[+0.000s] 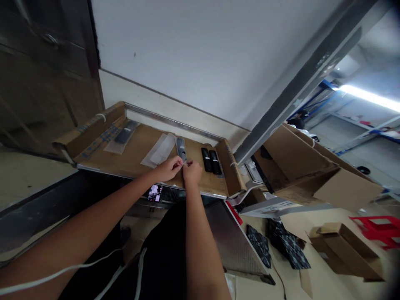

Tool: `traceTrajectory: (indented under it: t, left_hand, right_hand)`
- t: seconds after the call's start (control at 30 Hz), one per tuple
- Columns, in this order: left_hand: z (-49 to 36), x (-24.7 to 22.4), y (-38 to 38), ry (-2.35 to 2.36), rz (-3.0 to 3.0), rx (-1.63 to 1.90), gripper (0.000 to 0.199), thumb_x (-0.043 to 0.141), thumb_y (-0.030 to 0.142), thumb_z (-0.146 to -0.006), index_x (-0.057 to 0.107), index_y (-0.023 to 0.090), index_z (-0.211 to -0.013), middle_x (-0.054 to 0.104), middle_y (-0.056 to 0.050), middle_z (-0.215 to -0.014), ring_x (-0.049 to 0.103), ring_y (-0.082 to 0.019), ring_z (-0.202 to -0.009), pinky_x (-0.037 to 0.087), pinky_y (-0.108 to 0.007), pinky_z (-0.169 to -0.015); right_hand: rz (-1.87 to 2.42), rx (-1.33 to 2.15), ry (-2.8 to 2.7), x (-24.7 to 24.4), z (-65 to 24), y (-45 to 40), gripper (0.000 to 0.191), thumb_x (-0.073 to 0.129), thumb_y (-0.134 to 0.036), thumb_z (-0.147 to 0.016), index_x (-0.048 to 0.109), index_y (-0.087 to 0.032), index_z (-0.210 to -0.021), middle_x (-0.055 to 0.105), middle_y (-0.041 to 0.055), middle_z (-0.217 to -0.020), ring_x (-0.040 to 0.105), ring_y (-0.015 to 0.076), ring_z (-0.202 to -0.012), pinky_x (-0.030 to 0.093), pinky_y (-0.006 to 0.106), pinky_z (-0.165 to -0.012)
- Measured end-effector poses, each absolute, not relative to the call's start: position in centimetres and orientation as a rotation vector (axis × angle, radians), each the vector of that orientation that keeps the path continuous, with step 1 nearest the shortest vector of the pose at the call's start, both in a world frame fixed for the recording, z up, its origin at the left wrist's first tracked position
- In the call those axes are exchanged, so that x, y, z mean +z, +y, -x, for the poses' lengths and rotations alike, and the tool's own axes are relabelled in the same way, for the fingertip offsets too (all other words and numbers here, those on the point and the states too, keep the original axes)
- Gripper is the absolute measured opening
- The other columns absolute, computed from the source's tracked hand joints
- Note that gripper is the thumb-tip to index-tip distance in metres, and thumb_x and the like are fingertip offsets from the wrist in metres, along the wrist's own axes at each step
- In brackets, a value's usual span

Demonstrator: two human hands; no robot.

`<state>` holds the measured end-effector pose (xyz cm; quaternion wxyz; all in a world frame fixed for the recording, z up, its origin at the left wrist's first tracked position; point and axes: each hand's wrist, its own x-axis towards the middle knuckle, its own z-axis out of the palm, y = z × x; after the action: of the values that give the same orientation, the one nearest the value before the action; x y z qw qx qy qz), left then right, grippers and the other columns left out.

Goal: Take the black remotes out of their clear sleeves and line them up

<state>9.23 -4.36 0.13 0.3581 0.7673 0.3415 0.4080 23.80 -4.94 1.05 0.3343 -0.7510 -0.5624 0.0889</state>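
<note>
On a cardboard-lined work surface (146,143), a clear plastic bag (180,146) with a long dark item inside lies in front of my hands. My left hand (171,167) pinches the near end of this bag between thumb and fingers. Right beside it, my right hand (192,171) is closed on the same end; its fingertips are partly hidden. Left of the bag lie flat, translucent bags (161,150). Two long black devices (211,161) with small white labels, resembling remote controls, lie side by side on the right. Farther left is a bagged dark item (124,134).
Cardboard side walls (231,168) edge the surface. Below its front edge a lit phone screen (155,193) shows. A large open carton (296,166) stands at right, with a smaller box (346,252) and red plastic object (379,229) on the floor. A person (298,120) is in the background.
</note>
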Motion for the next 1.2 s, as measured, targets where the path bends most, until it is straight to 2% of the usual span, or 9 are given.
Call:
traceTrajectory:
  t: [0.2,0.33,0.4,0.5,0.67,0.77,0.87,1.03,1.2]
  left_hand:
    - [-5.1,1.0,-6.8,0.977,-2.143,1.036,0.013,0.049,0.026,-0.092,0.061,0.021,-0.096,0.065,-0.001,-0.082,0.058,-0.016,-0.07,0.045,-0.029,-0.067]
    - [2.0,1.2,-6.1,1.301,-2.178,1.185,0.018,0.052,0.035,-0.093,0.063,0.023,-0.101,0.068,-0.001,-0.087,0.059,-0.016,-0.071,0.046,-0.029,-0.068]
    - [5.2,0.9,-5.1,1.493,-2.117,1.271,0.02,0.053,0.038,-0.092,0.063,0.023,-0.098,0.068,-0.002,-0.087,0.061,-0.018,-0.075,0.047,-0.029,-0.069]
    - [7.6,0.2,-4.3,1.555,-2.072,1.303,0.023,0.051,0.041,-0.093,0.063,0.022,-0.097,0.069,-0.002,-0.086,0.061,-0.018,-0.075,0.048,-0.029,-0.071]
    - [7.3,-0.2,-4.4,1.585,-2.144,1.256,0.023,0.05,0.041,-0.095,0.064,0.023,-0.093,0.069,-0.002,-0.087,0.062,-0.018,-0.078,0.046,-0.029,-0.074]
    - [7.3,0.0,-4.3,1.587,-2.135,1.178,0.024,0.05,0.041,-0.095,0.065,0.022,-0.091,0.069,-0.001,-0.084,0.061,-0.017,-0.075,0.046,-0.029,-0.072]
    - [7.6,0.1,-4.2,1.58,-2.115,1.143,0.026,0.052,0.043,-0.094,0.066,0.022,-0.09,0.068,0.0,-0.08,0.06,-0.017,-0.071,0.045,-0.028,-0.068]
    - [7.6,0.3,-4.3,1.638,-2.085,1.093,0.028,0.052,0.045,-0.093,0.067,0.022,-0.089,0.067,0.001,-0.076,0.058,-0.015,-0.066,0.043,-0.027,-0.065]
    - [7.3,0.5,-4.4,1.669,-2.103,1.018,0.03,0.051,0.045,-0.093,0.067,0.021,-0.088,0.066,0.001,-0.073,0.057,-0.015,-0.065,0.041,-0.027,-0.065]
  right_hand:
    - [1.961,0.142,-1.489,0.5,-23.8,-8.3,0.018,0.056,-0.028,-0.089,0.072,-0.02,-0.09,0.072,0.0115,-0.081,0.066,0.026,-0.079,0.046,0.034,-0.074]
    - [1.814,0.14,-1.539,-4.6,-22.1,-15.2,0.036,0.038,-0.032,-0.097,0.072,-0.021,-0.101,0.069,0.0143,-0.089,0.065,0.0287,-0.089,0.05,0.041,-0.086]
    - [1.771,0.387,-1.769,-8.1,-20.5,-17.7,0.04,0.039,-0.032,-0.096,0.071,-0.022,-0.117,0.07,0.0156,-0.101,0.065,0.0302,-0.098,0.051,0.043,-0.092]
    - [1.912,0.719,-2.011,-12.3,-18.4,-17.4,0.058,0.049,-0.032,-0.093,0.049,-0.024,-0.151,0.064,0.0154,-0.133,0.059,0.0321,-0.123,0.047,0.044,-0.104]
    - [2.111,0.859,-2.157,-15.8,-17.5,-11.7,0.065,0.053,-0.047,-0.095,0.043,-0.026,-0.155,0.044,0.0168,-0.158,0.041,0.0405,-0.144,0.038,0.056,-0.111]
    - [2.116,0.843,-2.192,-17.0,-17.4,-11.3,0.058,0.056,-0.043,-0.094,0.053,-0.025,-0.149,0.045,0.0177,-0.156,0.044,0.0404,-0.141,0.04,0.054,-0.11]
    - [2.07,0.825,-2.206,-17.6,-17.7,-12.7,0.043,0.053,-0.04,-0.096,0.068,-0.021,-0.131,0.06,0.0193,-0.142,0.055,0.0375,-0.131,0.042,0.051,-0.108]
    - [2.123,0.863,-2.096,-18.0,-18.9,-12.7,0.052,0.056,-0.031,-0.095,0.056,-0.019,-0.146,0.066,0.0153,-0.136,0.06,0.0305,-0.127,0.042,0.041,-0.11]
    - [2.268,0.895,-2.023,-18.6,-18.9,-11.1,0.047,0.052,-0.03,-0.099,0.057,-0.016,-0.143,0.071,0.0159,-0.127,0.065,0.0292,-0.121,0.047,0.038,-0.104]
